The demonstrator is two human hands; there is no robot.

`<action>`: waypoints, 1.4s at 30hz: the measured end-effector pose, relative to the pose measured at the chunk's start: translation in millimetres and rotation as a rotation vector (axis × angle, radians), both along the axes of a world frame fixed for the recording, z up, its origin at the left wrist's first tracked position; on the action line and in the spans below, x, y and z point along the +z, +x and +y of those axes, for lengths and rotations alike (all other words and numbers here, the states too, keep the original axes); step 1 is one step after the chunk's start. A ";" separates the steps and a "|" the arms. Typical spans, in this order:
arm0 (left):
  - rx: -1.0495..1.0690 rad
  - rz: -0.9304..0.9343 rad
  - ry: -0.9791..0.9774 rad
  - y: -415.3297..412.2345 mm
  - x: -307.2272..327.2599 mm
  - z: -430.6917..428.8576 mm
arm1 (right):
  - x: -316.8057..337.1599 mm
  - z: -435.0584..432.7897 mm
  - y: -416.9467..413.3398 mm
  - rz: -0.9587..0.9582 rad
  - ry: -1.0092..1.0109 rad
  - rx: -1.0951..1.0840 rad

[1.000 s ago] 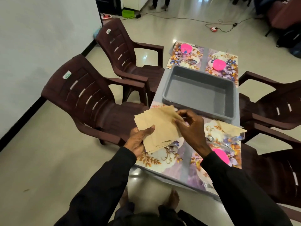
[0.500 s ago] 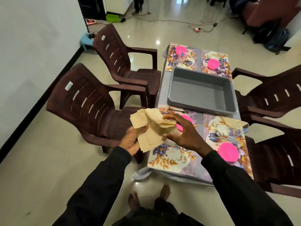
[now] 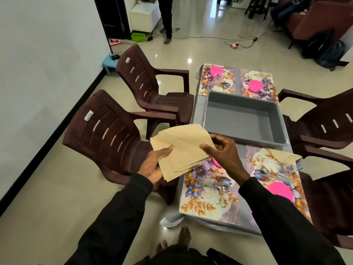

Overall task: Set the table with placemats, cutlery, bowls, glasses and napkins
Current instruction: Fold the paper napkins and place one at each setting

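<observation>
My left hand (image 3: pixel 152 166) holds a fanned stack of tan paper napkins (image 3: pixel 182 150) from below, over the table's near left corner. My right hand (image 3: pixel 222 152) pinches the stack's right edge between thumb and fingers. Beneath them lies a floral placemat (image 3: pixel 208 199) with a spoon (image 3: pixel 224 188) and a clear glass on it; a pink bowl is mostly hidden behind my right hand. The near right placemat (image 3: pixel 275 167) carries a pink bowl (image 3: pixel 279 191), cutlery and a napkin (image 3: pixel 282 155). Two far placemats hold pink bowls (image 3: pixel 216 70) (image 3: pixel 255 85).
An empty grey tub (image 3: pixel 242 119) sits mid-table. Dark brown plastic chairs stand on the left (image 3: pixel 107 134) (image 3: pixel 150 87) and on the right (image 3: pixel 324 119). A person's legs (image 3: pixel 166 18), cables and bags are on the floor beyond the table.
The view has tilted up and pulled back. Both hands have kept hold of the napkins, which sit a little higher and more spread; my right hand has shifted to the stack's right edge.
</observation>
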State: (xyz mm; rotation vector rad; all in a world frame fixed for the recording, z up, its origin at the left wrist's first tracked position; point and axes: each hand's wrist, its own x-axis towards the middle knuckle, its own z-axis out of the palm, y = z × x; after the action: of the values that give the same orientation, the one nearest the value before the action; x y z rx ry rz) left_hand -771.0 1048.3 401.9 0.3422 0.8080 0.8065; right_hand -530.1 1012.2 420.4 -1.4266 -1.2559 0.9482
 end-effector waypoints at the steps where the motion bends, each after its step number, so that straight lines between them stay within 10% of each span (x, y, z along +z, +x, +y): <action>1: -0.009 0.012 0.014 2.2 1.0 3.2 | 1.8 4.5 1.0 0.062 -0.024 0.006; 5: -0.023 0.063 0.037 11.4 5.5 7.6 | 6.6 19.8 4.4 0.141 -0.038 0.021; 15: 0.015 0.018 -0.089 0.9 8.9 31.2 | 1.0 14.4 -8.0 -0.462 0.372 0.336; 27: -0.214 0.003 -0.087 -24.7 9.7 68.6 | 1.3 4.3 -64.8 -0.217 0.150 0.071; 36: -0.367 0.108 -0.009 -44.9 1.3 91.6 | -9.2 2.5 -110.4 -0.396 0.204 -0.183; 42: -0.430 0.138 -0.001 -48.5 -9.6 92.8 | -17.9 13.8 -108.3 -0.269 -0.270 -0.191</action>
State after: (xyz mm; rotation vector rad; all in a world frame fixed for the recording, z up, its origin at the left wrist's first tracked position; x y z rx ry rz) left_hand -819.5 1141.2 392.2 0.5534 0.8250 0.3832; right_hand -638.3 1026.0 402.5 -1.9012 -1.1876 0.8372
